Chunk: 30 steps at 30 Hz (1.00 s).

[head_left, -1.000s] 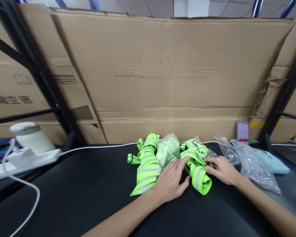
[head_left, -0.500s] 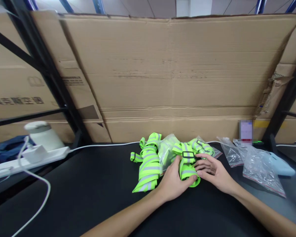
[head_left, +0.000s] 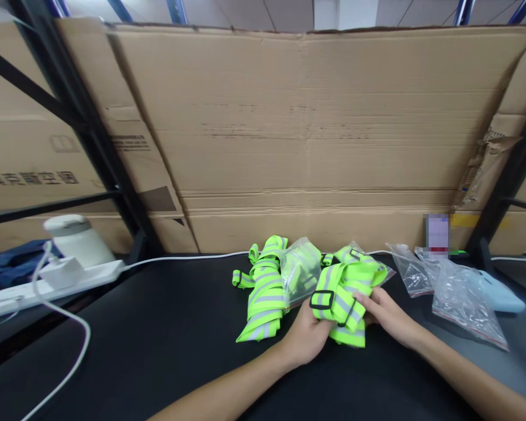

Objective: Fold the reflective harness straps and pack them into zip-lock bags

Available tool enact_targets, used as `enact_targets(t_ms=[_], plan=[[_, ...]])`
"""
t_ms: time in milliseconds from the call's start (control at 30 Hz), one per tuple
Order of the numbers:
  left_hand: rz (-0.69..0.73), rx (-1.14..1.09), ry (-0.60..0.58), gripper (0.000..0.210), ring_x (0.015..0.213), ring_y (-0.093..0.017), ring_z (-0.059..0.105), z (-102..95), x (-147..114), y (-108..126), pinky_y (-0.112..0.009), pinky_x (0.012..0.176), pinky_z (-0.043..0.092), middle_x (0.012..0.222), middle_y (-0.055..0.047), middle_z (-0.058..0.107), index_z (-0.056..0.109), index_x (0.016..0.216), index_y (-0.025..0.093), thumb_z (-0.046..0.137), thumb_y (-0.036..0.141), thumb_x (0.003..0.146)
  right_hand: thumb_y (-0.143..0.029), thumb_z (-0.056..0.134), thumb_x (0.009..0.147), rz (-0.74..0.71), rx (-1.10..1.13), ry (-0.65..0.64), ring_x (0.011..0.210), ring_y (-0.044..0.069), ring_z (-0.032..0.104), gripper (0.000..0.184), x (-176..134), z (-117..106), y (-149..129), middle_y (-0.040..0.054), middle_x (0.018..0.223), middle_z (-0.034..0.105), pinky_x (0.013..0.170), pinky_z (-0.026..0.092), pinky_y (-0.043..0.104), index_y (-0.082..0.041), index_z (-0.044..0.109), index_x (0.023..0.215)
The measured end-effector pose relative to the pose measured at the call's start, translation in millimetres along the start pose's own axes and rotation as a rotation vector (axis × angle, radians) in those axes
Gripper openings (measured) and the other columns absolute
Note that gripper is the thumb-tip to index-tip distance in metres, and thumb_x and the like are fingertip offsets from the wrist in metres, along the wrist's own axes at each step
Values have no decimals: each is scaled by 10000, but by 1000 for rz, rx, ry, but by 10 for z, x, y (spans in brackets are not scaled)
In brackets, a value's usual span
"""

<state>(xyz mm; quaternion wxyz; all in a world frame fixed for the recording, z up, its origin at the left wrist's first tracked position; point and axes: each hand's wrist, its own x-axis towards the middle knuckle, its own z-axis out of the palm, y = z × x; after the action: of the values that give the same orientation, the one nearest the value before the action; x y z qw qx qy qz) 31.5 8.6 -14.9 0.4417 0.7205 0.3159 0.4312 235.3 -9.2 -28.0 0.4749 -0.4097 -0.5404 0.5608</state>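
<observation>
Between my two hands is a bundle of neon-green reflective strap (head_left: 348, 292) with grey stripes and black buckles. My left hand (head_left: 309, 336) is closed on its left lower side, the fingers partly hidden under it. On the right edge, my right hand (head_left: 386, 313) grips the bundle with the thumb on top. A second rolled reflective strap (head_left: 265, 295) lies to the left, tapering to a point at its near end. Behind the held bundle sits a clear bag with green strap inside (head_left: 301, 269). More green strap with a buckle shows just behind, partly covered.
Clear zip bags (head_left: 464, 304) lie at the right, partly over a light-blue object (head_left: 499, 291). A cardboard wall (head_left: 307, 140) closes off the back of the black table (head_left: 166, 333). On the left are a power strip (head_left: 92, 280), a white cable (head_left: 85, 345) and a pale container (head_left: 81, 242).
The rolled strap between my hands has been lifted and turned, and its buckle now faces left. My right hand has closed on it from beside it.
</observation>
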Motion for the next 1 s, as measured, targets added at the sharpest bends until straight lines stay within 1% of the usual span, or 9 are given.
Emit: enact_targets(t_ms=[67, 233, 333, 467, 600, 667, 767, 867, 1000], plan=[[-12, -35, -76, 369, 1157, -326, 651, 3, -5, 9, -510, 1073, 495, 1024, -80, 775, 725, 1071, 196, 594, 484, 882, -594, 794, 792, -14, 6, 49, 780, 231, 719, 458, -4, 42, 11, 75, 913, 756, 568, 587, 289, -209, 733, 1034], [-144, -132, 67, 506, 1435, -319, 459, -2, 8, -31, -524, 1236, 290, 1269, -97, 716, 670, 1267, 207, 525, 571, 947, -537, 798, 819, -56, 89, 62, 840, 236, 739, 485, -14, 16, -127, 82, 967, 778, 675, 575, 312, -209, 692, 1159], [-184, -195, 37, 581, 1496, -300, 374, -4, 1, -54, -510, 1264, 223, 1442, -104, 606, 631, 1332, 203, 434, 630, 991, -457, 834, 806, -62, 112, -6, 969, 242, 736, 557, -41, -34, -220, 72, 1119, 759, 739, 572, 318, -258, 599, 1270], [-122, -138, -67, 617, 1498, -286, 370, -6, -18, 15, -506, 1266, 222, 1434, -103, 610, 611, 1362, 199, 382, 650, 1008, -437, 828, 821, -36, 116, -26, 993, 259, 740, 611, -64, -40, -209, 82, 1147, 757, 866, 571, 406, -252, 553, 1335], [-60, -93, -163, 633, 1340, -324, 549, -3, -8, 113, -519, 1203, 360, 1254, -96, 717, 701, 1217, 200, 509, 724, 919, -458, 848, 787, -31, 113, 18, 1012, 288, 735, 532, -67, 10, -139, 103, 1134, 764, 964, 538, 461, -213, 647, 1215], [-78, -109, -121, 639, 1180, -326, 645, -2, 12, 100, -505, 1128, 459, 1120, -85, 758, 755, 1006, 198, 518, 777, 877, -466, 856, 766, 6, 119, 70, 1004, 302, 733, 487, -62, 37, -137, 109, 1115, 769, 955, 539, 462, -197, 681, 1132], [-170, -220, -25, 728, 995, -299, 705, -4, 39, 10, -473, 1005, 555, 957, -83, 769, 740, 813, 195, 343, 794, 933, -456, 830, 749, 16, 234, 176, 1008, 313, 723, 449, -48, 57, -204, 86, 1079, 776, 950, 535, 457, -208, 683, 1094], [-209, -275, 49, 757, 1088, -303, 688, -4, 35, -71, -470, 1042, 535, 1041, -99, 766, 755, 940, 190, 256, 759, 974, -494, 695, 792, 3, 358, 221, 1002, 325, 712, 407, -39, 40, -311, 63, 1029, 774, 894, 550, 458, -239, 674, 1108], [-154, -186, 175, 709, 1343, -319, 542, -2, 17, -74, -481, 1197, 384, 1243, -101, 716, 727, 1141, 179, 370, 761, 952, -660, 581, 842, 69, 453, 206, 781, 287, 703, 452, -53, 0, -354, 60, 811, 729, 790, 564, 449, -239, 683, 972]])
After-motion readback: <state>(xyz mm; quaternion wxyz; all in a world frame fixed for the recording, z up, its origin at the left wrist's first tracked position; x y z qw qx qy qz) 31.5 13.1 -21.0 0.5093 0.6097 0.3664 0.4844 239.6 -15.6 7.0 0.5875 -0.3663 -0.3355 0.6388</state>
